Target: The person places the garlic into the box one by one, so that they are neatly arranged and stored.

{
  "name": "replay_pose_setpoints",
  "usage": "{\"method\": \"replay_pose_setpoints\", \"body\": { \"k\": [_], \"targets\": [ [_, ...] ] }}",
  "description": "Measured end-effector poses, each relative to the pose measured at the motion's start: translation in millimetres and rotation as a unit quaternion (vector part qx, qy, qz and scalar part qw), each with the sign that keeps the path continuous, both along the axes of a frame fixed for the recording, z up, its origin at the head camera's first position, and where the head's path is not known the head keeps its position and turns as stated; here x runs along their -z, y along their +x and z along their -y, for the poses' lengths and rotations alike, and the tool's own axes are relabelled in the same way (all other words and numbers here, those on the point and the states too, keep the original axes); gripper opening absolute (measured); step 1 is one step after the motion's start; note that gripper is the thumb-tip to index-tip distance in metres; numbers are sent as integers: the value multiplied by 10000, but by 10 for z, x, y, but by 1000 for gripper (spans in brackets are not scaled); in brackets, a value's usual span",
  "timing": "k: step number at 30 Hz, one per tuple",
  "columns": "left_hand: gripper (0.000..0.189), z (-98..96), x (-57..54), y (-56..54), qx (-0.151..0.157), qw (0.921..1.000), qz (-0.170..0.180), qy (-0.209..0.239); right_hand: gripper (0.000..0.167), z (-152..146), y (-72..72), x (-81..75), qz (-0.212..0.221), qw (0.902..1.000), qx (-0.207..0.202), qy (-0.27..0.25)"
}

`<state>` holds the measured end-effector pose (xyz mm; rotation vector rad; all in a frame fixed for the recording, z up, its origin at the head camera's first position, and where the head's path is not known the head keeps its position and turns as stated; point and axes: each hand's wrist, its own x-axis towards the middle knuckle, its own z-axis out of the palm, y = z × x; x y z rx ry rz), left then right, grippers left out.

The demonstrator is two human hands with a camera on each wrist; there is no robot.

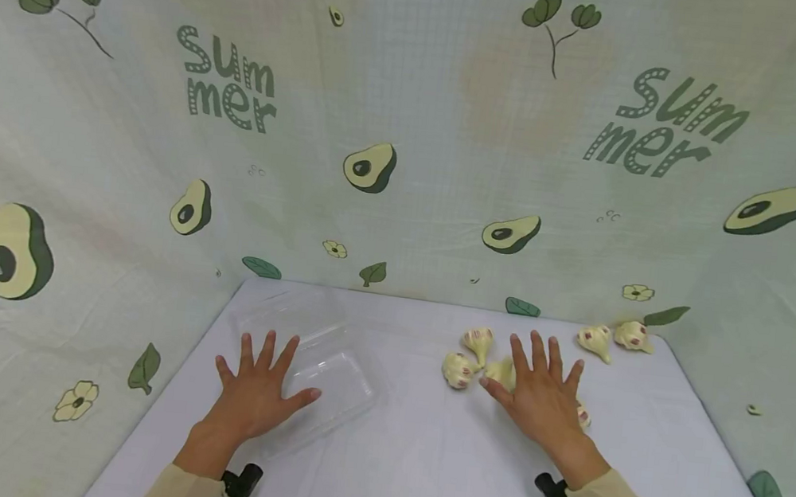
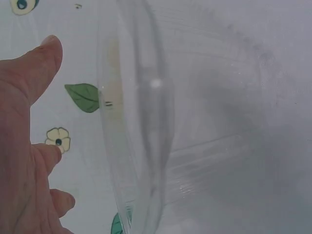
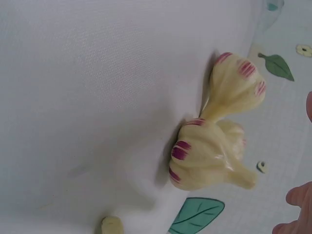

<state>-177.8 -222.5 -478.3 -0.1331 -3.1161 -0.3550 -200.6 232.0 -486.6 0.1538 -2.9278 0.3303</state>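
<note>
A clear plastic clamshell box (image 1: 342, 383) lies with its lid spread back on the left of the table. My left hand (image 1: 250, 398) is spread with straight fingers over its left side; in the left wrist view the box wall (image 2: 153, 117) stands beside the fingers, apart from them. My right hand (image 1: 542, 398), fingers spread, hovers among several garlic bulbs with purple marks. One bulb (image 1: 458, 370) and another (image 1: 478, 343) lie left of it; a third (image 1: 501, 372) is partly behind the thumb. The right wrist view shows a bulb (image 3: 207, 156) close up. Neither hand holds anything.
Two more garlic bulbs, one (image 1: 594, 341) beside another (image 1: 633, 336), lie near the back right corner. A further bulb (image 1: 583, 415) peeks out past the right hand. The white table (image 1: 407, 457) is backed by a hanging cloth (image 1: 440, 108) printed with avocados.
</note>
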Motion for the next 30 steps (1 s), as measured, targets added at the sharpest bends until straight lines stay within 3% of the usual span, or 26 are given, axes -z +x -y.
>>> {"method": "replay_pose_setpoints", "body": {
  "k": [6, 10, 14, 19, 23, 30],
  "targets": [
    [111, -20, 32, 75, -74, 9999, 52, -52, 97, 87, -22, 8, -95, 9999, -110, 5],
    [113, -57, 69, 194, -73, 9999, 74, -115, 95, 260, -58, -12, -196, 9993, -308, 11],
    [116, -112, 139, 347, -119, 9998, 135, -85, 93, 548, -120, -17, -324, 9971, -683, 27],
    [124, -143, 215, 492, -394, 9984, 389, 148, 89, 967, -176, 39, -482, 9890, -1397, 106],
    [133, -145, 220, 536, -580, 9965, 459, 387, 87, 1258, -176, 94, -333, 9801, -1954, 101],
    [136, -98, 217, 550, -388, 9968, 411, 558, 90, 1545, -144, 233, -4, 9700, -2412, 285]
  ]
}}
